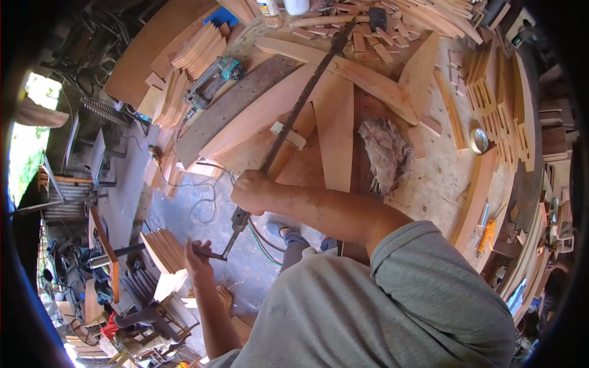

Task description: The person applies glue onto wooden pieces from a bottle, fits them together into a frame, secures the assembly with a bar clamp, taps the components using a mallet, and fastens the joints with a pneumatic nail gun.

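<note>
A long dark metal bar clamp (300, 101) runs slantwise across a wooden frame of wide, angled boards (336, 138) on the workbench. Its far jaw (338, 43) sits by the frame's far board. My right hand (254, 191) is wrapped around the bar near the closer end. Lower down, my left hand (199, 260) has its fingers closed on the small crank handle (216, 255) at the end of the clamp's screw. A small pale wood block (288, 135) lies beside the bar. To the right of the frame is a crumpled cloth (385, 154).
A teal power tool (230, 69) lies left of the frame, its cord trailing to the floor. Wood offcuts (383, 46) and a black mallet head (378, 19) are at the back. Slotted wood pieces (491, 92), a tape roll (478, 140) and an orange-handled tool (486, 237) are at right.
</note>
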A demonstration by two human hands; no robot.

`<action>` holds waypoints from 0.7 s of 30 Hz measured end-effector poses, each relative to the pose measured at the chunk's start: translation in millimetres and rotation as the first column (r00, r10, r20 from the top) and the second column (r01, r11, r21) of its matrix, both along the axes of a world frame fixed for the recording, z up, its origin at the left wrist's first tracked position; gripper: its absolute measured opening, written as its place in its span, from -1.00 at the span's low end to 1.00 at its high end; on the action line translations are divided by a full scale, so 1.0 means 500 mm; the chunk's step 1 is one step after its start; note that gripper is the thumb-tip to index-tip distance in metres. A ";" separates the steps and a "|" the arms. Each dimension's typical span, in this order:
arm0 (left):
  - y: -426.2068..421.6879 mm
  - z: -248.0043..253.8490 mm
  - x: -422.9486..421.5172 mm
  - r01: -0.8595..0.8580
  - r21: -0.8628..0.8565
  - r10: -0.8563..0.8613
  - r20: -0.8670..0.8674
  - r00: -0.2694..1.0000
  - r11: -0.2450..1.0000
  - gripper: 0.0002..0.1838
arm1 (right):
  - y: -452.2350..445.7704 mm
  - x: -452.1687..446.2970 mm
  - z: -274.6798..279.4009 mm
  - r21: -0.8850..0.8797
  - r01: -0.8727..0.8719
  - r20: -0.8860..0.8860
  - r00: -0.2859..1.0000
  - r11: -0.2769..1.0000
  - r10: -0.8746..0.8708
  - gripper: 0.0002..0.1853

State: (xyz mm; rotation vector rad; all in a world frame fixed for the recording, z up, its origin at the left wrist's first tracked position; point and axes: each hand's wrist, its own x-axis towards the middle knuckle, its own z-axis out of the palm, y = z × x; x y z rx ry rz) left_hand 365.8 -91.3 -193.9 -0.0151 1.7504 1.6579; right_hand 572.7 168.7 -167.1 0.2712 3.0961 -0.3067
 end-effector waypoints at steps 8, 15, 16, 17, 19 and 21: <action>-0.057 0.072 0.204 -0.039 0.051 0.053 -0.293 0.955 0.998 -0.66 | -0.001 0.005 -0.027 -0.039 0.011 -0.124 0.992 0.999 -0.016 -0.91; -0.141 0.024 0.141 -0.023 0.083 -0.026 0.540 0.841 0.996 -0.67 | 0.004 -0.001 -0.020 -0.048 -0.028 -0.070 0.997 0.998 0.025 -0.93; -0.142 0.017 0.139 0.038 0.138 -0.112 0.580 0.807 0.990 -0.69 | 0.003 -0.001 -0.021 -0.054 -0.027 -0.083 0.996 0.998 0.022 -0.93; -0.141 0.010 0.136 0.097 0.195 -0.198 0.612 0.765 0.976 -0.70 | 0.002 -0.001 -0.021 -0.060 -0.025 -0.096 0.995 0.998 0.019 -0.93; -0.137 -0.008 0.130 0.203 0.319 -0.371 0.658 0.655 0.925 -0.72 | 0.003 0.000 -0.022 -0.068 -0.015 -0.118 0.993 0.998 0.007 -0.93; -0.141 -0.034 0.123 0.262 0.334 -0.420 0.619 0.663 0.905 -0.72 | 0.003 0.004 -0.018 -0.068 -0.007 -0.111 0.994 0.998 -0.001 -0.93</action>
